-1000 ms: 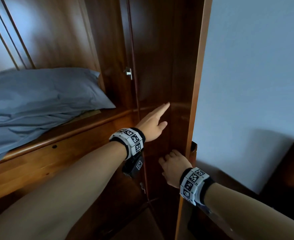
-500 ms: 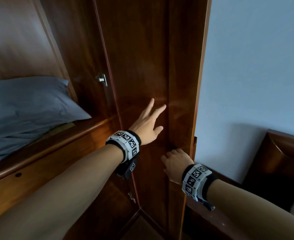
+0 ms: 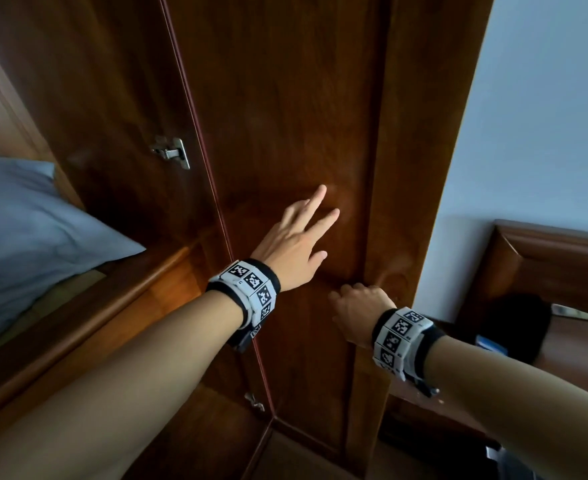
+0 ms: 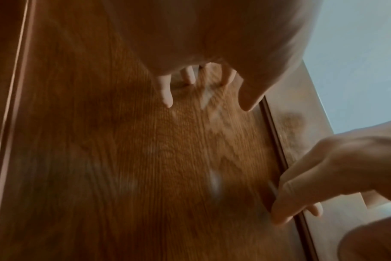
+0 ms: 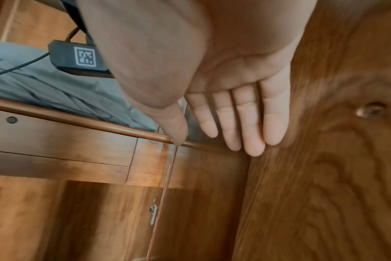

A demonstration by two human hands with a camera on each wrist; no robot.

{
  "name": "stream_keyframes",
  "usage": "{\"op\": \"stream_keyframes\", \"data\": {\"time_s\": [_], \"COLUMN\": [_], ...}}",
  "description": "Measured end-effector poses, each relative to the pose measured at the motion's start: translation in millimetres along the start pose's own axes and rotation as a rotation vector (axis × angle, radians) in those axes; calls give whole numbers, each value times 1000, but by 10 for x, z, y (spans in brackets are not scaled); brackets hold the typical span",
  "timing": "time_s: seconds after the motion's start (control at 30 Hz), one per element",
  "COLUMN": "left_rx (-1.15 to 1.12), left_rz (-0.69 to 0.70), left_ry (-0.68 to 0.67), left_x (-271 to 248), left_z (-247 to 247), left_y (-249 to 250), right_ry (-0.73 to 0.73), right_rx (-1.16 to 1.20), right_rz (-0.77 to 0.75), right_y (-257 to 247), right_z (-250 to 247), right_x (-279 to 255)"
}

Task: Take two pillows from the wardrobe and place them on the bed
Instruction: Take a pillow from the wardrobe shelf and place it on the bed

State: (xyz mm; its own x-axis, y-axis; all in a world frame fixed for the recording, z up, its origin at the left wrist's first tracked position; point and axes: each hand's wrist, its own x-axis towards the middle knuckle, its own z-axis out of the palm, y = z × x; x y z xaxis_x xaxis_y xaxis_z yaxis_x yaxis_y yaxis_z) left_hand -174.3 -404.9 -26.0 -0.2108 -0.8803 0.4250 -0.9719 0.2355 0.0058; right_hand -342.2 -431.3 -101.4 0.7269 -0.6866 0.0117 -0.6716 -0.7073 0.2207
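Pillows [image 3: 25, 237] lie on the wardrobe shelf at my far left, soft grey-blue cotton, creased. My left hand [image 3: 296, 244] presses spread fingers on the glossy door [image 3: 285, 116]; my right hand [image 3: 360, 311] curls round its edge. Risk, I judge: the slick veneer slips, the door swings back, pinching fingers.

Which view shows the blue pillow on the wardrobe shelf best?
The head view: the blue pillow lies on the shelf, corner and surface clear. The right wrist view shows a creased strip partly behind the left wrist's camera; the left wrist view shows none of it.
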Motion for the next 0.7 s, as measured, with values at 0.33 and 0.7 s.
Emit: {"op": "stream_keyframes", "data": {"time_s": [0.33, 0.7], "left_rx": [-334, -65], "left_rz": [-224, -998], "left_ry": [-174, 41], "left_x": [-396, -2754], "left_z": [-312, -1578], "left_y": [-845, -3417], "right_ry": [-57, 88], "right_rx": [177, 466], "right_rz": [8, -354], "right_y": [-1006, -3091], "right_z": [-247, -1245], "right_x": [576, 2348]}}
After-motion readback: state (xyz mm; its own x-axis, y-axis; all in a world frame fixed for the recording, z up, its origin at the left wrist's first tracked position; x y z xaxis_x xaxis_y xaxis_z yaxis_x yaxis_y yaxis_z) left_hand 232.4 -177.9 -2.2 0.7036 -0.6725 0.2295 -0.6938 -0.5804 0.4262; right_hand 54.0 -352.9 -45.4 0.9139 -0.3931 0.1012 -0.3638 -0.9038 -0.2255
